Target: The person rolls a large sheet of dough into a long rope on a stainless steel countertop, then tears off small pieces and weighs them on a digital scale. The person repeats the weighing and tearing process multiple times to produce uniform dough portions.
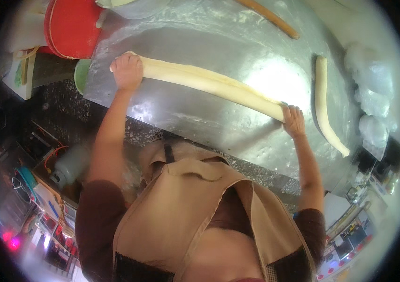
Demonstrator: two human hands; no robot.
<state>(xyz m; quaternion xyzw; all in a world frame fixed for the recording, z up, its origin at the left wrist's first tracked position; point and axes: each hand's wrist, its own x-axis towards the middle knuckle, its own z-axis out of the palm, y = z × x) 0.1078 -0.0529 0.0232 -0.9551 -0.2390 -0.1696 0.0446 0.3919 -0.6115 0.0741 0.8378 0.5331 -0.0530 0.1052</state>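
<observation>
A long strip of pale dough [207,83] stretches across the metal worktable [185,42], with a fold or seam running along its far side. My left hand [128,70] grips its left end, and a small bit of dough pokes out past the fingers. At the other end, my right hand [294,120] has its fingers wrapped around the dough. A shadow beneath the right end suggests that this part is lifted off the metal. To the right lies a second, thinner dough rope [322,102], bent near its lower end and touched by neither hand.
A wooden rolling pin [270,17] lies at the table's far side. Beyond the left end are a red container [73,30], a green basin [81,75] and a pale bowl [133,7]. Clear plastic bags [374,95] line the right edge. A gas cylinder [67,165] stands lower left.
</observation>
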